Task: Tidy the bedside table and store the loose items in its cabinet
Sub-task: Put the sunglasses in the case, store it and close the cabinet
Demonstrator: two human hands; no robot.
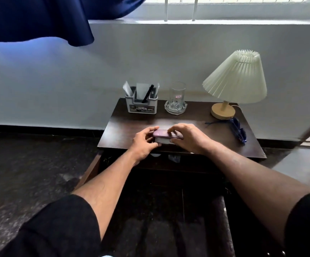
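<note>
So the thing in play is a small purple-topped box [163,136] with a pale lower half, sitting at the front edge of the table [137,125], roughly centre. Could be a case or a thick little book, honestly can't tell.

Both hands are on it. The left hand [144,143] pinches the left end, fingers curled over the top edge and thumb tucked low against the pale side. The right hand [188,137] lies over the right half, fingertips pressing the purple top, so that end is mostly hidden. Fingers on both sides are closed in narrow on the box, not spread. My guess is a two-handed hold because it's right at the lip and about to be lifted off toward the cabinet [169,164] underneath, which looks open and dark.

Further back, standing well apart from the hands: a grey organiser [141,105] with papers and a pen, a glass [177,95] on a glass coaster, and a lamp [235,78] at the right rear. Blue sunglasses [237,129] lie just in front of the lamp base, loose, so probably next to go.
</note>
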